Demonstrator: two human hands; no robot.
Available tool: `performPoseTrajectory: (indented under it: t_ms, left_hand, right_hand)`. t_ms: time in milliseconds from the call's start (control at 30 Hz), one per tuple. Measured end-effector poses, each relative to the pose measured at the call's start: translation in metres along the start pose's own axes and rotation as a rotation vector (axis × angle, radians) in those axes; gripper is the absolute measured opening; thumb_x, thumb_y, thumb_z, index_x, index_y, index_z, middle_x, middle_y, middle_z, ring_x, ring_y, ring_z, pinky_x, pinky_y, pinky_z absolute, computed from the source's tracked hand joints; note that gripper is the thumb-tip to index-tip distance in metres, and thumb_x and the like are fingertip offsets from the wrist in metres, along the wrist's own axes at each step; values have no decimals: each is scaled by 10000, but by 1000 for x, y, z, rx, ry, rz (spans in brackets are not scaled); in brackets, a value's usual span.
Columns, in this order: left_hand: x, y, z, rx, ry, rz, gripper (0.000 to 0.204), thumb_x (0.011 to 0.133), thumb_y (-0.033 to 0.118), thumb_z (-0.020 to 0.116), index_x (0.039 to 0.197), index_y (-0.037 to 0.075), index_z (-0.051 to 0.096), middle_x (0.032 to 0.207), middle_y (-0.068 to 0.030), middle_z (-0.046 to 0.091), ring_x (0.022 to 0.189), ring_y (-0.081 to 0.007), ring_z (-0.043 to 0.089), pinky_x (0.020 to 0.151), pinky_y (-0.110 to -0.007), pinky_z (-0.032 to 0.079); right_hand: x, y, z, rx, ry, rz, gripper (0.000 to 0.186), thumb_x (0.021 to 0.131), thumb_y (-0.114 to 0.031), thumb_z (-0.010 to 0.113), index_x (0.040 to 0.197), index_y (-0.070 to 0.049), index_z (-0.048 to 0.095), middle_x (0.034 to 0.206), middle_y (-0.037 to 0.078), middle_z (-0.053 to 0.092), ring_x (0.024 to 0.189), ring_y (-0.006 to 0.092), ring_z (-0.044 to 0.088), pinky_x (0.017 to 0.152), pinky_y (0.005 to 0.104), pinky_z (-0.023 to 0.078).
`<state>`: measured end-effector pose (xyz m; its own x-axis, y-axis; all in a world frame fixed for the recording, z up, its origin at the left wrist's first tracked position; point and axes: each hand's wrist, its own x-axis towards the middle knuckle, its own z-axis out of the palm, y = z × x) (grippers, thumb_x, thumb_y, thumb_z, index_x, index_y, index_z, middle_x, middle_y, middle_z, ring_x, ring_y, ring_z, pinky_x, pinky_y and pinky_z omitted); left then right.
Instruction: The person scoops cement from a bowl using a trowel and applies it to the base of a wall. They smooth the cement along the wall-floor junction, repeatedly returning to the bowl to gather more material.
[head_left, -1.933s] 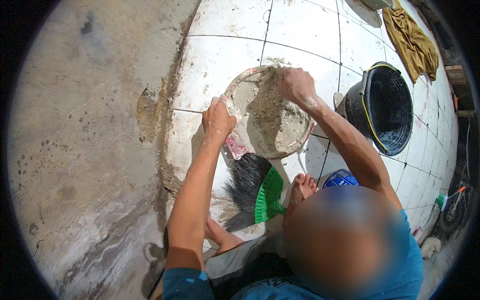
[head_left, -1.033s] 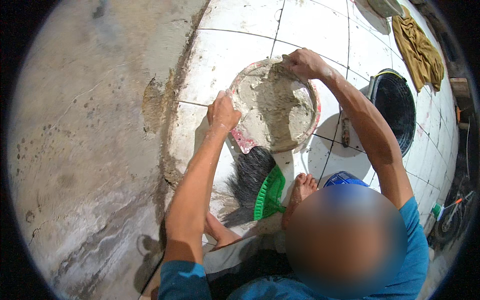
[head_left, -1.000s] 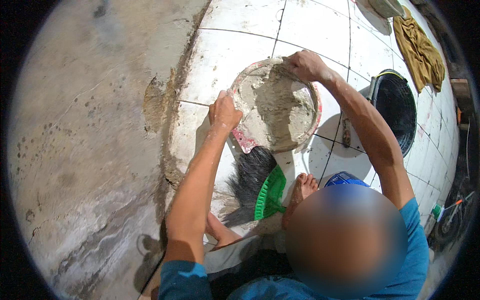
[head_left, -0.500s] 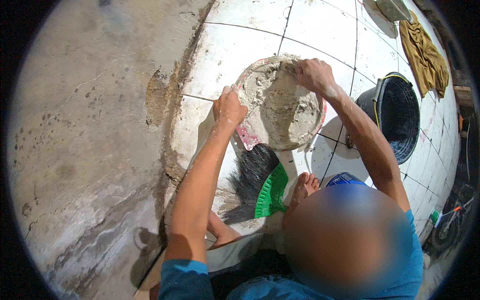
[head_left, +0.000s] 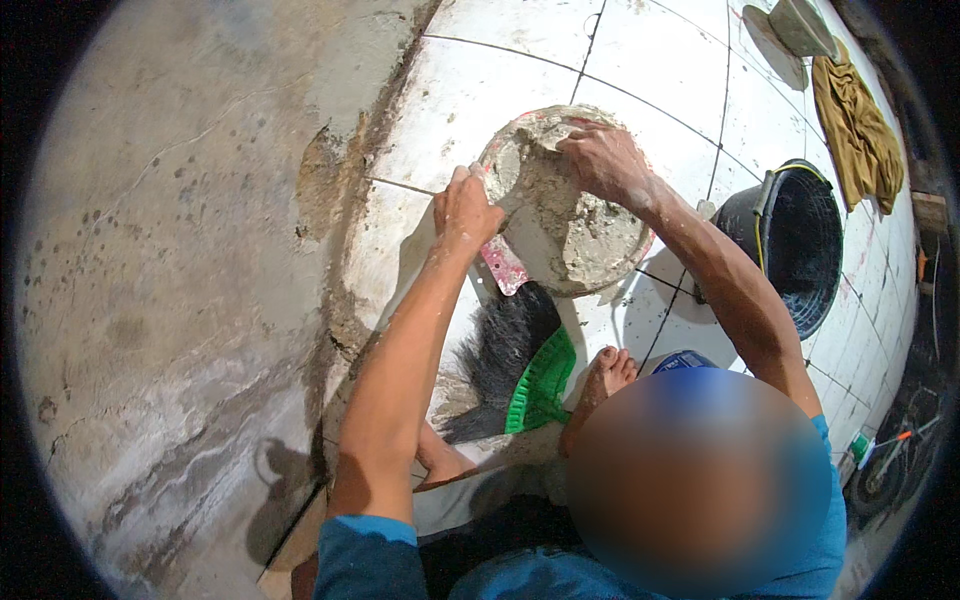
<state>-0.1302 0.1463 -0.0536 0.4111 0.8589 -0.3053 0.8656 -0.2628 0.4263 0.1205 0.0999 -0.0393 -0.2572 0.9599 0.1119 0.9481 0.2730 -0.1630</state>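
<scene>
My left hand (head_left: 465,215) is closed on the left rim of a round, red-edged pan (head_left: 590,260) filled with lumpy grey wet mix. A flaking pink piece with holes (head_left: 503,264) sticks out below that hand. My right hand (head_left: 605,162) reaches into the upper right of the pan, fingers bent into the mix; whether they hold anything is hidden. Just below the pan, a brush head with dark bristles (head_left: 497,350) and a green base (head_left: 540,385) lies on the white tiles.
A black bucket (head_left: 795,250) with a yellow handle stands right of the pan. An olive cloth (head_left: 855,120) and a grey vessel (head_left: 800,25) sit at upper right. Bare concrete (head_left: 190,300) spans the left. A blue container (head_left: 680,365) is beside my bare foot (head_left: 610,375).
My right hand has moved from the pan's upper rim inward, its fingers less fist-like, and the mix looks more broken up. My left hand stays at the rim. The view has shifted slightly.
</scene>
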Motion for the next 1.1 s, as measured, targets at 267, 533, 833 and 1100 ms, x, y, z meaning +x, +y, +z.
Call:
performPoseTrajectory:
  t_ms: [267, 533, 833, 1100]
  left_hand:
    - [3, 2, -2, 54, -32, 24, 441, 757, 134, 792, 1147, -35, 677, 1199, -202, 634, 1099, -398, 675, 956, -469, 548]
    - [3, 8, -11, 13, -51, -39, 427, 753, 106, 739, 1152, -33, 675, 1182, -224, 648, 1128, -415, 662, 987, -497, 526]
    - [3, -6, 2, 34, 21, -50, 381, 801, 179, 719, 1131, -5, 675, 1097, -215, 647, 1111, -432, 632, 973, -518, 499]
    - [9, -11, 4, 58, -47, -72, 350, 813, 191, 764, 1128, 47, 714, 1169, -186, 647, 1136, -384, 652, 979, -493, 518]
  right_hand:
    - [6, 30, -23, -72, -282, 423, 322, 893, -142, 630, 1180, -168, 774, 802, 127, 737, 673, 286, 694, 640, 452, 558]
    - [25, 29, -15, 60, -178, 142, 256, 849, -168, 667, 1079, -167, 778, 939, 132, 761, 873, 335, 733, 797, 462, 587]
    - [24, -16, -13, -2, -367, -67, 162, 806, -173, 697, 941, -114, 763, 888, 91, 762, 858, 305, 736, 736, 473, 610]
    - [-19, 7, -21, 93, -318, 227, 184, 878, -209, 693, 1029, -130, 762, 977, 109, 764, 879, 321, 734, 787, 458, 603]
